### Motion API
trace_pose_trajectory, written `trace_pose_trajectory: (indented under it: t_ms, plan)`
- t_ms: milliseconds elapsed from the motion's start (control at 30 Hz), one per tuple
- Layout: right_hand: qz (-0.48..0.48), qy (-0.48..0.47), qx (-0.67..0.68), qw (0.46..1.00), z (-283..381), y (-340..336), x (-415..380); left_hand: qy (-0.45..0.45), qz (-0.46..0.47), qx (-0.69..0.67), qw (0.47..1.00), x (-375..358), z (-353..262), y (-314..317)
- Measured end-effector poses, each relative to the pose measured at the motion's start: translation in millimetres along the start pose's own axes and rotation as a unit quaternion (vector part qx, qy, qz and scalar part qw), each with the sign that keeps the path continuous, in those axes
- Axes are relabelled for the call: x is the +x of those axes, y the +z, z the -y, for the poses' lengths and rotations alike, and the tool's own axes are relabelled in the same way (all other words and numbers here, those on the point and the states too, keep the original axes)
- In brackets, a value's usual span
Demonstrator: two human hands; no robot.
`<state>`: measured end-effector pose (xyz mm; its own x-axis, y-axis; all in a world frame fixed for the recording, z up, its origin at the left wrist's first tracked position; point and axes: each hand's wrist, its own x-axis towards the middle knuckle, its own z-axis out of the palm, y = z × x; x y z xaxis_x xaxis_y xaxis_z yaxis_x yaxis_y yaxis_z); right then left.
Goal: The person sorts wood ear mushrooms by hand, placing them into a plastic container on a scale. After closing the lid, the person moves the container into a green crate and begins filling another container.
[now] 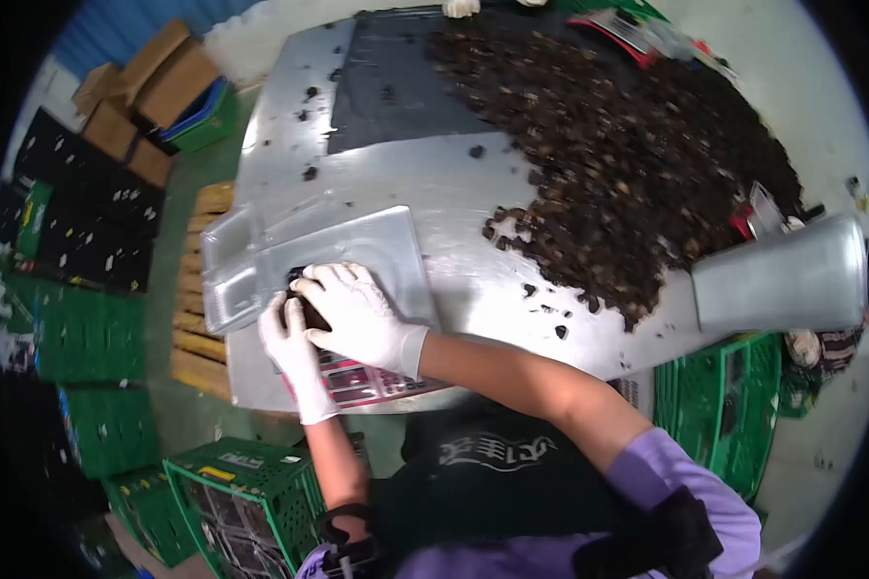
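at the near edge of the table (473,289), a scale (357,382) with a red-rimmed keypad shows under the wrists. beyond it, the gloved left hand (295,349) and right hand (359,314) meet over a small dark clump (309,314) on a grey tray (384,234). the fingers of both bend over the clump; i cannot tell how firmly they close, as the palms hide most of it. clear plastic boxes (234,297) sit just beside, at the tray's left edge. to the right, a metal bin (784,275) lies near the big dark pile (618,154). only the clump is on the tray; by far the most lies loose, so the work seems mostly undone. farthest off is a co-worker's gloved hand (461,8).
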<state>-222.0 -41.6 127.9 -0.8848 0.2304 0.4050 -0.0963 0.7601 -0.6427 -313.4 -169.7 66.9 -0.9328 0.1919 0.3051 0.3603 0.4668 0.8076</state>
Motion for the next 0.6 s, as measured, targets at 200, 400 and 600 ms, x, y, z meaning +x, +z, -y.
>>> trace_pose_trajectory:
  t_ms: [200,400,600]
  plan:
    - [0.161,0.269,-0.06,0.948,-105,-52,-109,0.201,-0.069,0.147,0.966,-12,-41,-14]
    - [-0.113,0.226,-0.353,0.901,-190,-39,-236,0.353,0.219,0.0,0.91,-80,-141,67]
    - [-0.141,0.363,-0.398,0.83,-144,-97,-376,0.289,0.392,0.085,0.869,-177,-76,188]
